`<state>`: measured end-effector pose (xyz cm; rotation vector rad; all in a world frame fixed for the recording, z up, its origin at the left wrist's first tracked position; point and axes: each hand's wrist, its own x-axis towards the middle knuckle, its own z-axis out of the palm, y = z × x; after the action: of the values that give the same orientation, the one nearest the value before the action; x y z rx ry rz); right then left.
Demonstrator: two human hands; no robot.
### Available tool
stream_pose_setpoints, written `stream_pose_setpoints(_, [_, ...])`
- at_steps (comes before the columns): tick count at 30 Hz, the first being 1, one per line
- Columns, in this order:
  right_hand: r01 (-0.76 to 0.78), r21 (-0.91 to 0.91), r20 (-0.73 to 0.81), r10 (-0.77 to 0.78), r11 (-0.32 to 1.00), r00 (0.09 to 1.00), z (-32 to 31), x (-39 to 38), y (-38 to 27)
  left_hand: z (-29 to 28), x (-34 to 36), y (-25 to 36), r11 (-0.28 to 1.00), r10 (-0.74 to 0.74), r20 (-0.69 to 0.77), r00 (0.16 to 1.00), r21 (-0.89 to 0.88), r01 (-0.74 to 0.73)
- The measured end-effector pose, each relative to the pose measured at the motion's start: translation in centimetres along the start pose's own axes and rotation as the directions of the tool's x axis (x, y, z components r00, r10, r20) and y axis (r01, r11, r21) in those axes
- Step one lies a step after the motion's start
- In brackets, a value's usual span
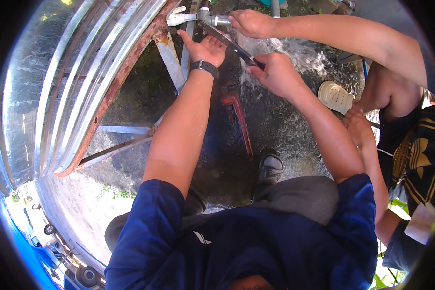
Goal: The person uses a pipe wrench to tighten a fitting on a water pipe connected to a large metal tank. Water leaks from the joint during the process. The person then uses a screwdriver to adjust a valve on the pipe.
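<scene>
Currently, our right hand (276,72): closed round handle of wrench (233,45), far end at pipe fitting (205,17) beside white tap (178,18). Left hand (209,51): spread, palm up, near fitting. Co-worker's hand (253,23): at pipe (222,20). Likely best: we seat wrench squarely, pull smoothly.

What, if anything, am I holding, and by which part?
Your right hand grips a long, dark metal wrench by its handle end; your open left hand holds nothing visible.
</scene>
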<state>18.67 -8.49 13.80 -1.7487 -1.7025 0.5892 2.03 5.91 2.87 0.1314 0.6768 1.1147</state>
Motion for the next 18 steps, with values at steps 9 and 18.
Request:
stream_pose_setpoints(9, [0.081, 0.244, -0.429, 0.033, 0.966, 0.903, 0.9, -0.3, -0.5, -0.2, 0.0, 0.1, 1.000, 0.010, 0.050, 0.999, 0.001, -0.010])
stream_pose_setpoints(18, [-0.041, 0.263, -0.275, 0.116, 0.964, 0.954, 0.8, -1.2, 0.3, 0.3, -0.1, 0.1, 1.000, 0.012, 0.049, 0.999, -0.027, -0.011])
